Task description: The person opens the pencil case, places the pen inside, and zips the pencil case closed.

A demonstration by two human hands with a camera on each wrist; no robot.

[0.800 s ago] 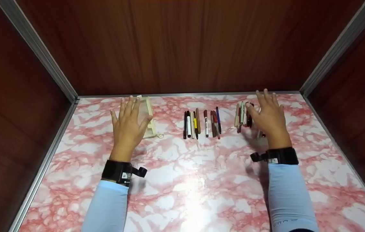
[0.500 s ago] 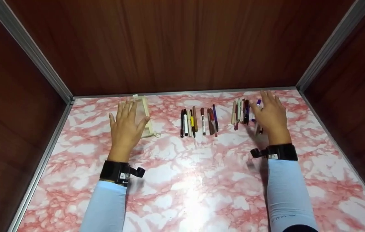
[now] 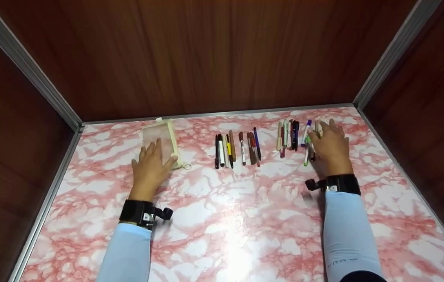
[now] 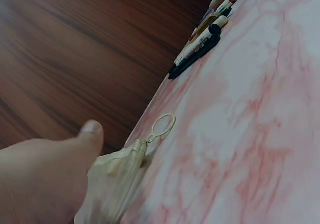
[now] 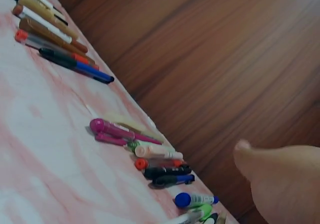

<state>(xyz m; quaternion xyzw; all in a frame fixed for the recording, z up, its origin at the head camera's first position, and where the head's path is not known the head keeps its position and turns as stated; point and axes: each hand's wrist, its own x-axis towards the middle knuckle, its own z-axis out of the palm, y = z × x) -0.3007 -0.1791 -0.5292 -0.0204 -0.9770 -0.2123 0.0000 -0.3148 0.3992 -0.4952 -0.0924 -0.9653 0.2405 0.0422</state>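
My left hand (image 3: 150,168) lies over the near-left part of a pale yellow zip pouch (image 3: 155,135) with a see-through mesh face. Its fingers are spread and hold nothing; whether they touch the pouch is unclear. A ring-shaped zip pull (image 4: 162,126) shows beyond the thumb in the left wrist view. My right hand (image 3: 330,147) is above the rightmost pens, fingers apart, covering some of them. Just left of it are a purple-capped marker (image 3: 306,133) and a green-tipped pen (image 3: 306,156). In the right wrist view, only the thumb side of that hand (image 5: 285,184) shows.
Several pens (image 3: 222,152) lie side by side mid-table, with another cluster (image 3: 244,149) beside them. A further group of pens (image 3: 287,135) lies towards the right. Dark wood panels (image 3: 214,58) enclose the marbled table (image 3: 206,219) at the back and sides.
My left hand has drawn back towards me, uncovering more of the pouch. By the right hand, more pens have come into view. The head view has shifted slightly.
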